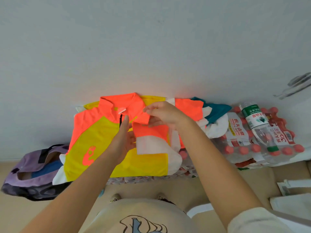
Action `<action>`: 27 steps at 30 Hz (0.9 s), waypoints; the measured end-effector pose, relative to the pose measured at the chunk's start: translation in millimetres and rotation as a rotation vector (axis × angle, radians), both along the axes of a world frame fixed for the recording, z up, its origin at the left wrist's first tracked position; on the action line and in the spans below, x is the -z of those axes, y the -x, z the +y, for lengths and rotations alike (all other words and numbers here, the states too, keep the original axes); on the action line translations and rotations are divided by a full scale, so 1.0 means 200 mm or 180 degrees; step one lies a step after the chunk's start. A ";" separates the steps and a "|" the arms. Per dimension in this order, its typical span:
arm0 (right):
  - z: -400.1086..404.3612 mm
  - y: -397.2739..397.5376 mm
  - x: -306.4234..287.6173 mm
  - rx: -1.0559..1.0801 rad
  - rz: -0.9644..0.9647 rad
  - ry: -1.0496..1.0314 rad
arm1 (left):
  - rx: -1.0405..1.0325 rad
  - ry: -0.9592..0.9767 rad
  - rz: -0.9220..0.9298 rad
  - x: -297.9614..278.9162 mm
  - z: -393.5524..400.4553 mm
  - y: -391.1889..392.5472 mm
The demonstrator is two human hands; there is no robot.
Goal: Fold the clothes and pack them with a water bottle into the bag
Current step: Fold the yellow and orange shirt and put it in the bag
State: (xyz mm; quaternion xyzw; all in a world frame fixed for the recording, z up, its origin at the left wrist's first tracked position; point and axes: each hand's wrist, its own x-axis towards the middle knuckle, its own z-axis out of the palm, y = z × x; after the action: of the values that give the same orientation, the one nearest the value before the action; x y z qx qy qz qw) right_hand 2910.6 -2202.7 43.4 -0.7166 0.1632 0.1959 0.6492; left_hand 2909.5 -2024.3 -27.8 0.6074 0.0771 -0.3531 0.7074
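Orange-and-yellow shirt [101, 140]: spread face-up atop shrink-wrapped bottle packs [239, 148], right sleeve already folded inward. Right hand [165, 115] pinching the orange collar edge; left hand [124, 138] flat, fingers straight, pressing the chest. Second garment [210, 113] bunched beside. Loose water bottle [255, 121] further right; purple bag [30, 169] left, mouth open. Risk: lumpy base skewing the fold, slippery cloth sliding off.
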 end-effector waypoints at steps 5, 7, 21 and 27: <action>0.04 -0.08 0.13 -0.0240 0.0117 0.0090 | 0.0120 -0.0756 -0.0116 0.07 0.08 0.01; 0.01 -0.11 0.16 -0.0350 0.0140 0.0442 | 0.0051 -0.0911 -0.0193 0.09 0.07 0.01; -0.18 -0.18 0.24 -0.1236 -0.0376 0.3082 | 0.0513 -0.1480 -0.0612 0.07 0.17 -0.03; -0.18 -0.17 0.24 -0.0794 -0.0993 0.2615 | 0.0208 -0.1795 -0.1086 0.11 0.08 -0.11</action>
State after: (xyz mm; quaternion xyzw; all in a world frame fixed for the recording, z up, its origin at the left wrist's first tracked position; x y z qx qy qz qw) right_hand 2944.6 -2239.2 -4.4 -0.9498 0.0400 0.0813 0.2994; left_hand 2930.9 -2007.9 -49.2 0.8318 0.0326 -0.2337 0.5024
